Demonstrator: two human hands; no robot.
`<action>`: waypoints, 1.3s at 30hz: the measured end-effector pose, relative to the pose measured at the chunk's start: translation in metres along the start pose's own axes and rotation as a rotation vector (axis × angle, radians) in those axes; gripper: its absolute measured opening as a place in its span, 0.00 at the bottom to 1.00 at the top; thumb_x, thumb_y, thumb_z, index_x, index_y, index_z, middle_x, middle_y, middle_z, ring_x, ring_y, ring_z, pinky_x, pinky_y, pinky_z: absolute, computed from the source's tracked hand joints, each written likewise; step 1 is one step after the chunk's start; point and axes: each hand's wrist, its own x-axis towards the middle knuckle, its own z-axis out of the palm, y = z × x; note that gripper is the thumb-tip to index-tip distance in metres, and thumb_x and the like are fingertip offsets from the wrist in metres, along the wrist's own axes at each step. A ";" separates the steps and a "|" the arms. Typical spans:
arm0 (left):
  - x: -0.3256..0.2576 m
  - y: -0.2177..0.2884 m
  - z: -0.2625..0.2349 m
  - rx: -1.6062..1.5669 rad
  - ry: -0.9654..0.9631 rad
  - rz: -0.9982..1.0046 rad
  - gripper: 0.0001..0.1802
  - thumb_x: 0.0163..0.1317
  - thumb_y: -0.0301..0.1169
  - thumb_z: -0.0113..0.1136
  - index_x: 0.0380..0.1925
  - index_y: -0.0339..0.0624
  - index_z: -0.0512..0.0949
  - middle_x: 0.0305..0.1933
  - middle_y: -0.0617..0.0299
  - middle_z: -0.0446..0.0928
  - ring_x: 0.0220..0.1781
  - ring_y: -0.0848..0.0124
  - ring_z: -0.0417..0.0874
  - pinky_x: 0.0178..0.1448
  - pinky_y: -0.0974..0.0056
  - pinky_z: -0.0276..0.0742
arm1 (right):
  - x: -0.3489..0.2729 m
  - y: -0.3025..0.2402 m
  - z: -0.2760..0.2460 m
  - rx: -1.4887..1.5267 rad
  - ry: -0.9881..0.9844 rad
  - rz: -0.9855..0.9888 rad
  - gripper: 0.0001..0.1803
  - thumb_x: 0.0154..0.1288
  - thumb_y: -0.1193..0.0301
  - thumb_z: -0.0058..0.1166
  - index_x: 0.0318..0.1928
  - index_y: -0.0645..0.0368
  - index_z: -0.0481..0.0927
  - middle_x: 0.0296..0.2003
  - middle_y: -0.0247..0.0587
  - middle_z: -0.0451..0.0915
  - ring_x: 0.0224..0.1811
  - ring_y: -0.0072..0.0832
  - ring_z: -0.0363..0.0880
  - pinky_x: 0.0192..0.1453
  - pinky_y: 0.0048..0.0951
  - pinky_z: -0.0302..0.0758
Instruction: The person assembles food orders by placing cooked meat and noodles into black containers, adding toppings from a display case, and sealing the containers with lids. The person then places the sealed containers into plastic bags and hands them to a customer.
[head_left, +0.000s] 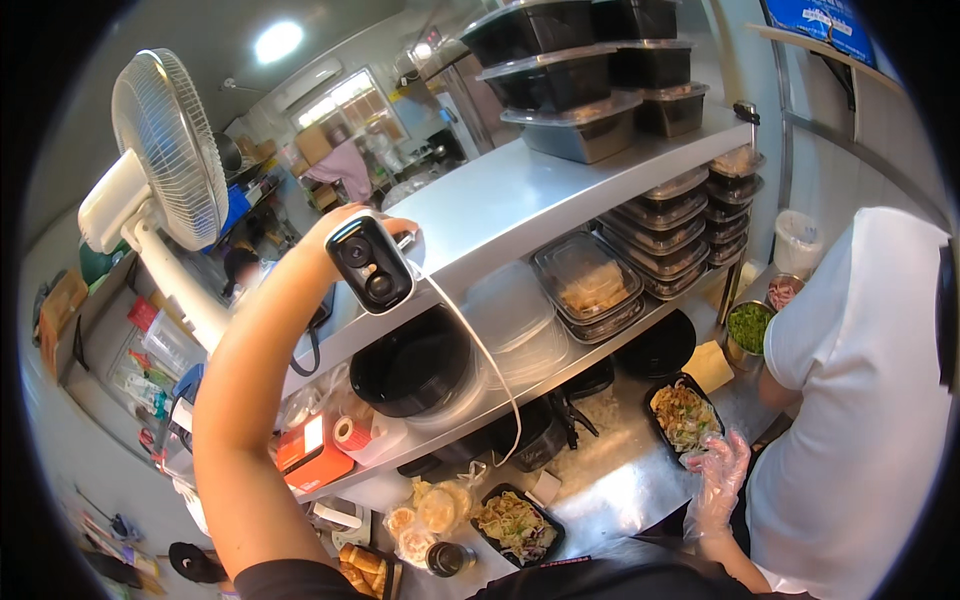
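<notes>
My left arm reaches up from the lower edge, and my left hand [342, 228] is closed around a small white camera with a black front [368, 266], at the edge of the metal upper shelf [480, 205]. The camera hides most of the palm; some fingertips show past its top right side. A white cable [480, 345] runs down from it. My right hand is out of view. Below, on the metal counter [625, 500], stand a black tray of food with shreds on top [517, 524], bags of round pale food [437, 508] and a dark-lidded jar [450, 558].
At right, a co-worker in a white shirt [860, 400] has a clear-gloved hand [720, 470] beside another food tray [684, 415]. Stacked lidded containers [580, 90] stand on the shelf; a black bowl [412, 362] and clear lids [515, 320] sit underneath. A fan [170, 150] rises at left.
</notes>
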 end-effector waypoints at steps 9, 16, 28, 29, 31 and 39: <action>0.000 -0.031 0.008 -0.563 -0.117 0.123 0.46 0.36 0.30 0.69 0.61 0.37 0.65 0.63 0.52 0.67 0.65 0.65 0.67 0.69 0.64 0.57 | 0.016 0.020 0.019 0.022 -0.089 0.069 0.24 0.60 0.76 0.57 0.56 0.56 0.66 0.47 0.40 0.71 0.41 0.27 0.74 0.48 0.28 0.75; 0.007 -0.010 0.009 -0.353 -0.068 -0.060 0.38 0.40 0.27 0.67 0.58 0.46 0.70 0.53 0.50 0.76 0.54 0.63 0.77 0.60 0.64 0.69 | 0.120 -0.103 0.179 -0.548 -0.402 -1.007 0.15 0.56 0.66 0.59 0.42 0.59 0.79 0.39 0.43 0.79 0.44 0.38 0.76 0.45 0.37 0.72; 0.022 0.011 -0.016 -0.800 -0.209 -0.321 0.14 0.47 0.24 0.62 0.38 0.37 0.78 0.36 0.60 0.81 0.36 0.77 0.77 0.43 0.68 0.73 | 0.169 -0.173 0.383 -1.363 -1.123 -0.702 0.12 0.45 0.76 0.61 0.35 0.60 0.84 0.34 0.49 0.82 0.39 0.38 0.82 0.43 0.34 0.78; 0.023 0.014 -0.017 -0.871 -0.185 -0.389 0.12 0.49 0.24 0.61 0.36 0.37 0.79 0.34 0.61 0.81 0.34 0.78 0.77 0.42 0.67 0.73 | 0.170 -0.173 0.385 -1.374 -1.146 -0.695 0.13 0.43 0.77 0.62 0.34 0.60 0.84 0.34 0.49 0.82 0.39 0.38 0.82 0.43 0.34 0.78; 0.010 0.013 -0.023 -0.856 -0.218 -0.440 0.12 0.50 0.24 0.61 0.36 0.36 0.79 0.33 0.62 0.81 0.33 0.78 0.77 0.41 0.68 0.73 | 0.163 -0.169 0.392 -1.340 -1.182 -0.755 0.14 0.40 0.78 0.63 0.34 0.60 0.84 0.33 0.49 0.82 0.39 0.38 0.82 0.42 0.34 0.78; 0.008 0.003 -0.015 -0.987 -0.209 -0.357 0.16 0.49 0.21 0.61 0.40 0.36 0.78 0.36 0.60 0.81 0.33 0.78 0.81 0.39 0.71 0.78 | 0.166 -0.144 0.413 -1.145 -1.151 -0.711 0.13 0.41 0.72 0.63 0.33 0.60 0.84 0.32 0.52 0.82 0.38 0.41 0.82 0.43 0.34 0.77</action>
